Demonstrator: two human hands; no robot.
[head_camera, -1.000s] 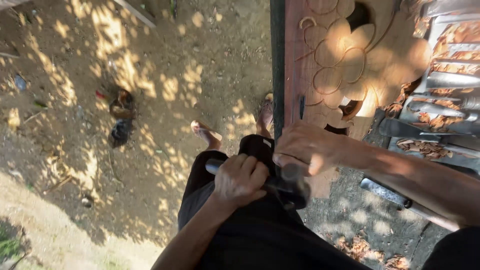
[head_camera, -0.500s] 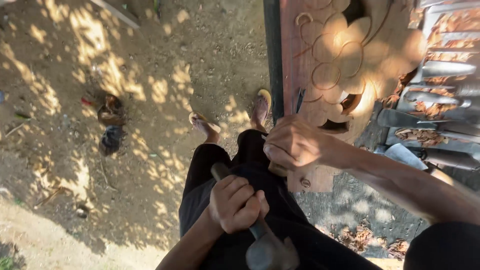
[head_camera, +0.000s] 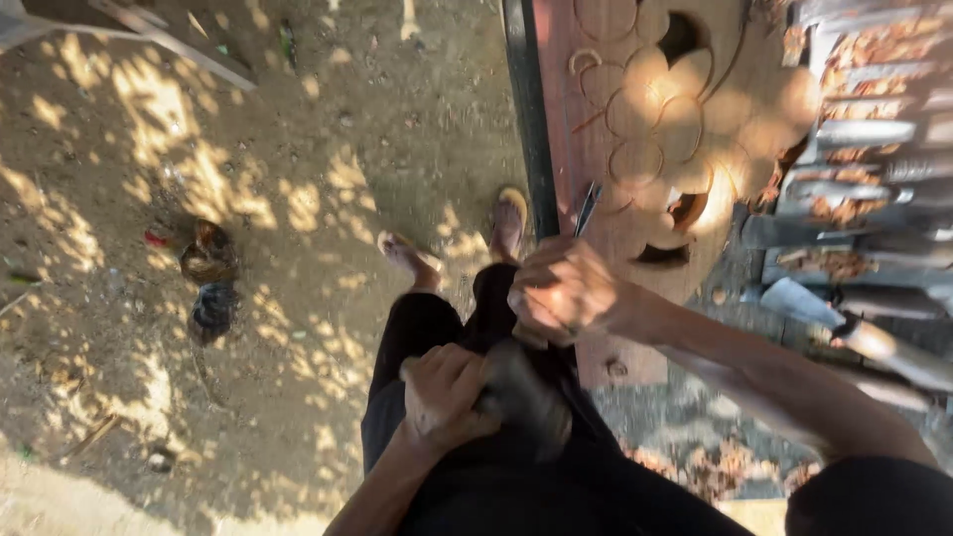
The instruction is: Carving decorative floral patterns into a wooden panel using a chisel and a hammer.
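Here, the tray (head_camera: 893, 129) at my right is holding rows of chisels among wood shavings. My right hand (head_camera: 561, 293) is wrapping its fingers tight around a chisel (head_camera: 586, 208), whose blade is sticking up from my fist onto the carved wooden panel (head_camera: 655, 129). My left hand (head_camera: 442, 392) is clamping shut on a mallet (head_camera: 521, 397), blurred, just below my right fist, over my lap.

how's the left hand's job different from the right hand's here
The left hand sits lower, over the lap, fisted on a blurred dark mallet. The right hand sits higher at the carved wooden panel, holding a thin chisel to its edge. Both are closed in a grip.
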